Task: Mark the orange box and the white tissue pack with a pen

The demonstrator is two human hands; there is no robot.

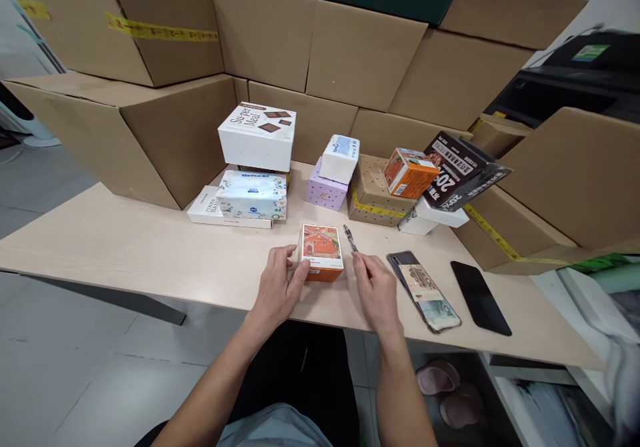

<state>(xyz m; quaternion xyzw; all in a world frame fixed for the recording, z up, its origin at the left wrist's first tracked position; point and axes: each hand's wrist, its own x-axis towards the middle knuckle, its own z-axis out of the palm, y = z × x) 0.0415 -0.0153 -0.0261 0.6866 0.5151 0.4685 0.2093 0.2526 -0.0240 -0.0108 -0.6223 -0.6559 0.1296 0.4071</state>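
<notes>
- The picture box (323, 247), white and orange with a red house printed on its top, stands on the table (150, 250) near the front edge; I take it as the landmark.
- The left hand (280, 282) is at the left side of the picture box and grasps it there, with the thumb at the near left corner.
- The right hand (376, 294), to the right of the picture box, is closed around the lower part of a pen (349, 236); the tip of the pen points away from the person.
- Farther right of the picture box lies a phone (403, 258) with banknotes (426, 287) on it, and beyond it a black phone (481, 298).
- Behind the picture box, to the left, a flowered tissue pack (253, 195) partly covers a flat white box (205, 208).
- Directly behind the picture box, a white tissue pack (340, 158) sits on a purple box (325, 192).
</notes>
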